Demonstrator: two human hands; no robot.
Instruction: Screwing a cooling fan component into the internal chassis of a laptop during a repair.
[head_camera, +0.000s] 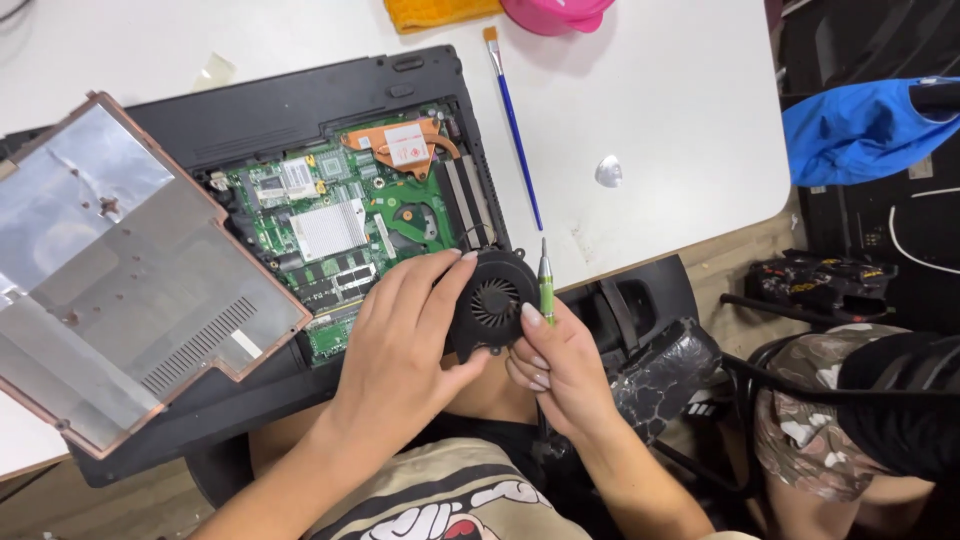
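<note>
An opened black laptop (300, 105) lies upside down on the white table (680, 130), its green circuit board (340, 215) exposed. My left hand (400, 335) grips a round black cooling fan (492, 300) at the laptop's near right corner, fingers on its left rim and thumb beneath. My right hand (560, 365) touches the fan's right edge with the thumb while holding a green-handled screwdriver (545, 285) upright, tip pointing away from me. The removed bottom cover (125, 275), foil-lined with a copper-coloured rim, rests on the laptop's left part.
A blue-handled brush (515, 125) lies on the table right of the laptop. A small white pick (608, 172) sits further right. An orange cloth (435, 13) and pink bowl (555, 14) are at the far edge. Another person's knee (830, 420) is at right, beside a black chair (650, 330).
</note>
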